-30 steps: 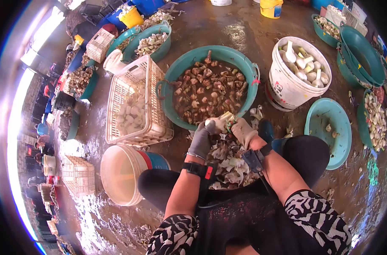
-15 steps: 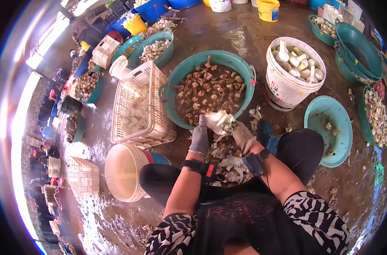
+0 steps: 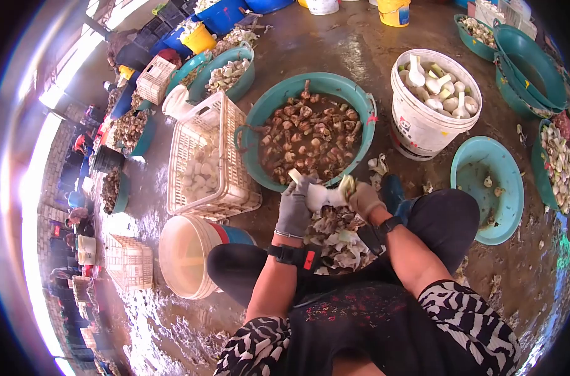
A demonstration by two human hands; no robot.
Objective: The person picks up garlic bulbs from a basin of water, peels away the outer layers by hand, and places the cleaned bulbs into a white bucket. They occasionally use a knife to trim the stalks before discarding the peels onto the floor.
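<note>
Floor (image 3: 354, 44): bulb (image 3: 319, 195), left hand (image 3: 294, 212), right hand (image 3: 364, 199)

The left hand (image 3: 295, 210) wears a grey knit glove, the right hand (image 3: 364, 199) a paler beige one. Near the frame's centre, a black strap with a red tag (image 3: 295, 255) wraps the left wrist and a black band (image 3: 388, 224) the right. Lower down come zebra-patterned short sleeves (image 3: 466, 319), a dark red-flecked apron (image 3: 360, 326) and black trousers (image 3: 451, 219).

Teal round plastic basin (image 3: 322, 78); white plastic bucket (image 3: 423, 135); white lattice plastic crate (image 3: 225, 119); grey-gloved left hand (image 3: 294, 210); white peeled vegetable (image 3: 319, 195); zebra-patterned black-and-white sleeves (image 3: 466, 316).
</note>
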